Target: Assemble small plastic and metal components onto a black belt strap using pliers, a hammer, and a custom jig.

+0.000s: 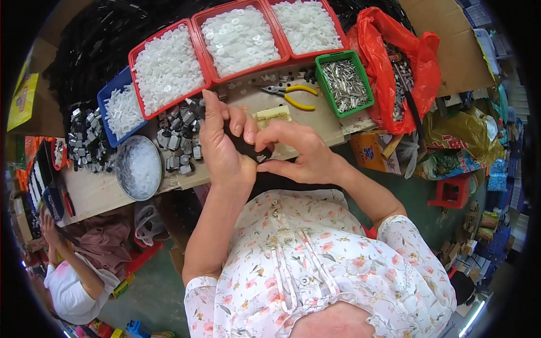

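Near the table's front edge, my left hand [222, 146] is wrapped round a dark black part [241, 144], its exact kind mostly hidden by the fingers. My right hand [301, 151] comes in from the right, thumb and forefinger closed together at that part's right end. Whether a small piece sits in this pinch cannot be made out. Just beyond the hands lie a pale yellow block [273, 114] and pliers with yellow handles [298, 97]. Left of my left hand is a pile of small grey and black parts [179, 132].
Three red trays [169, 67] of small white plastic pieces line the back. A blue tray [120, 104] and a round metal bowl [138, 168] stand left. To the right are a green basket [345, 83] of metal pins and a red plastic bag [420, 62]. Another person [79, 281] sits at lower left.
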Demonstrator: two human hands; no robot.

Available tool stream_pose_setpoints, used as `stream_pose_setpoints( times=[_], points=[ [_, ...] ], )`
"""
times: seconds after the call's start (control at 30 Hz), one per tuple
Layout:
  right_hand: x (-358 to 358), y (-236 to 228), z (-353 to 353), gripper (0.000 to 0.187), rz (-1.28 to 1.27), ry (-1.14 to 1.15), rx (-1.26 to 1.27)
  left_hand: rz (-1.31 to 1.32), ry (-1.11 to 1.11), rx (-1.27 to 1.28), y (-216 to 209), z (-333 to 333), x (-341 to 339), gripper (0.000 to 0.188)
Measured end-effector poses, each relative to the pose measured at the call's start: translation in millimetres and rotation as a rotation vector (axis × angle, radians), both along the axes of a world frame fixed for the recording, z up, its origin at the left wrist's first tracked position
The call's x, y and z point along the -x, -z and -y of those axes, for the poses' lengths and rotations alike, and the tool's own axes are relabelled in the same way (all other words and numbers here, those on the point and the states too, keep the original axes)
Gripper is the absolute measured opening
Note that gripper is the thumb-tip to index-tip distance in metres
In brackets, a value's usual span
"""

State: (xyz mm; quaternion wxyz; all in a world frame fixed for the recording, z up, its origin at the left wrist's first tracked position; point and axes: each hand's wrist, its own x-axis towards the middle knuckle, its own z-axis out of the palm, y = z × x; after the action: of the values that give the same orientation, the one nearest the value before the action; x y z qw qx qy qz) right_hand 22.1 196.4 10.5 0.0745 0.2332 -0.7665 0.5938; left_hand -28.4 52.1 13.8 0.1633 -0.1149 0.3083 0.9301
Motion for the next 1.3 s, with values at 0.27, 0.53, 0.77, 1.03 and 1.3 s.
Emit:
stream_pose_setpoints(
  times=[0.27,0.53,0.77,1.03,1.3],
  points=[
    [30,24,-63,0.02,0.03,0.171,-0.849,-0.066,0.03,0.146,30,43,-8,0.042],
    [36,31,-68,0.018,0.027,0.17,-1.088,-0.19,0.026,0.407,40,47,-21,0.028],
    [43,36,-60,0.021,-0.037,0.238,-1.035,-0.412,0.091,0.694,44,38,-31,0.027],
    [42,43,-54,0.013,-0.1,0.394,-1.209,-0.656,0.096,1.003,50,41,-34,0.028],
    [5,4,-36,0.024,0.052,0.115,-0.616,-0.676,0.022,1.054,47,49,-33,0.025]
  ],
)
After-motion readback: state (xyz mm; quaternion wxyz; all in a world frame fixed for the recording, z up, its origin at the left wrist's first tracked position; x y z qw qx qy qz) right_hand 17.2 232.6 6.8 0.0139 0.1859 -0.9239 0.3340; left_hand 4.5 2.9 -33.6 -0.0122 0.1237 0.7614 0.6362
